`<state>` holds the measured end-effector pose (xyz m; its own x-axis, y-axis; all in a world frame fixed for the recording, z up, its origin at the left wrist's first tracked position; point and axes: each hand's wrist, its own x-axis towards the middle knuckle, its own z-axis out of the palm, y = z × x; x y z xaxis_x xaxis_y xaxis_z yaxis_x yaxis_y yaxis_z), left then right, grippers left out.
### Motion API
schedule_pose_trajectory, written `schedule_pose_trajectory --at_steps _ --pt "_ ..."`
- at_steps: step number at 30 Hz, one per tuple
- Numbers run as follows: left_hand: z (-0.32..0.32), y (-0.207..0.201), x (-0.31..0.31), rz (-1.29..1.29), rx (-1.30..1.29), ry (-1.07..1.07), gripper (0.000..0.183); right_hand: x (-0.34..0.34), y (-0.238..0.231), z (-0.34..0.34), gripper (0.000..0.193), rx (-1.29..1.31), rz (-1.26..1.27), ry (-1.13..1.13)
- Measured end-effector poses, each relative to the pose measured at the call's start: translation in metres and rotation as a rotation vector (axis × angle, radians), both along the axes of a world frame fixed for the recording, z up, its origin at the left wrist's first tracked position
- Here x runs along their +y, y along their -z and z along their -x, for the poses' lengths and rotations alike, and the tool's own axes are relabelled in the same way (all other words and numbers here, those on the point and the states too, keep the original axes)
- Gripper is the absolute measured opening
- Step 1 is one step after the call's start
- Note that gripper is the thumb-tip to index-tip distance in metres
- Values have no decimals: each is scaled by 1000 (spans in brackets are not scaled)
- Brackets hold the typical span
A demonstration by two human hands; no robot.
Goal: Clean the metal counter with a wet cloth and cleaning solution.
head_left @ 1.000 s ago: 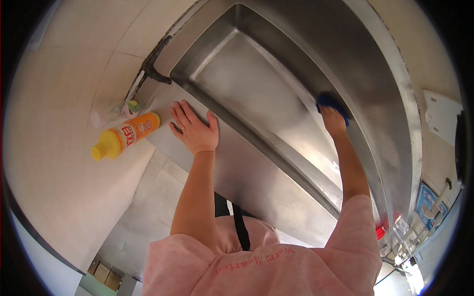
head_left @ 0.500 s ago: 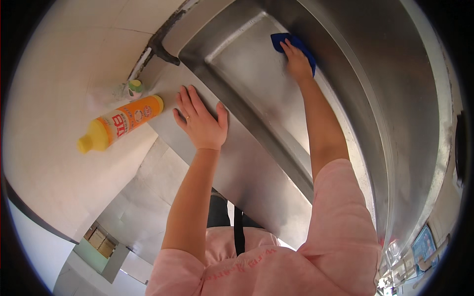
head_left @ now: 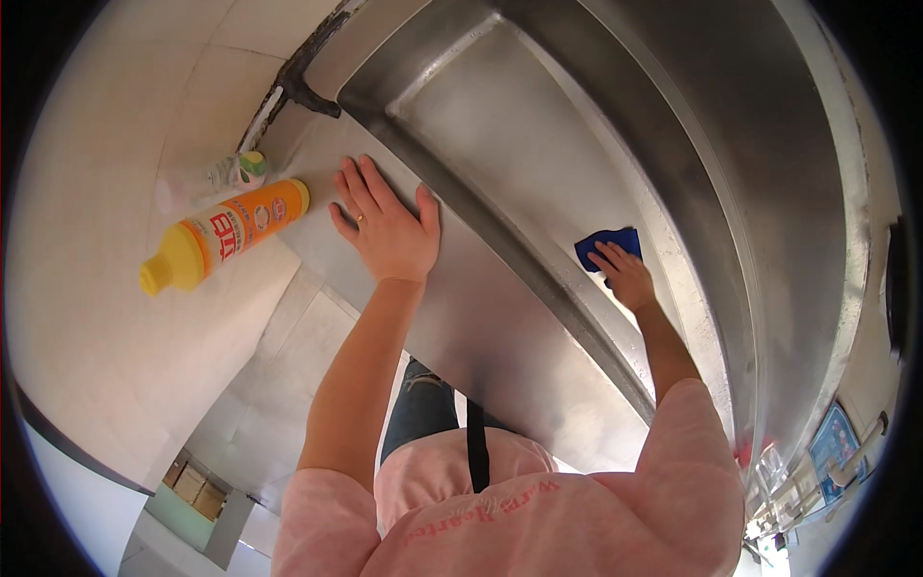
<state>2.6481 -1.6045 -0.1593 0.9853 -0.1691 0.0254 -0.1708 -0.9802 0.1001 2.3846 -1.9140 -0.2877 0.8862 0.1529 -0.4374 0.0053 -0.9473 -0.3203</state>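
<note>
Your stretch of open steel runs left from the blue cloth [head_left: 617,237]: the floor of the sink basin [head_left: 490,111] reaches on to its left end wall, with the long near and far walls on either side. The cloth is closer to the far wall, just beside where the floor turns up, so there is more width on your near side. Your near boundary is the flat steel ledge [head_left: 519,356], and your right forearm passes over the basin's right part. At the ledge's left end, the yellow-and-orange bottle [head_left: 231,233] and a clear bottle with a green cap [head_left: 226,175] sit close to your left fingers but apart from them.

Your left hand [head_left: 392,229] lies palm down on the ledge, fingers spread, grasping nothing. Your right hand [head_left: 630,281] rests on the cloth with fingers extended; you cannot tell whether it grips any fabric.

The cloth looks deep blue and flattened, with its far edge showing beyond your fingertips.
</note>
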Motion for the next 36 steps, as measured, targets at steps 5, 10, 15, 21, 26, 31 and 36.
schedule_pose_trajectory --at_steps 5,10,15,21,26,31,36 --pt "-1 2 -2 30 -11 8 73 -2 38 -78 59 -221 168 127" --pt "-1 2 -2 39 -21 11 73 35 88 -254 54 -553 59 524" --pt "-1 2 -1 27 -24 15 73 122 76 -351 49 -596 -100 291" --pt "-1 4 -1 26 -42 13 72 199 39 -321 53 18 -1211 506" --pt "0 7 -1 10 -52 11 71 146 19 -218 53 494 -1419 692" --pt "0 7 0 -15 -74 24 70 78 -31 -15 51 737 -1087 940" --pt "1 10 -3 -22 -89 36 69 29 -50 171 50 945 -705 1250"
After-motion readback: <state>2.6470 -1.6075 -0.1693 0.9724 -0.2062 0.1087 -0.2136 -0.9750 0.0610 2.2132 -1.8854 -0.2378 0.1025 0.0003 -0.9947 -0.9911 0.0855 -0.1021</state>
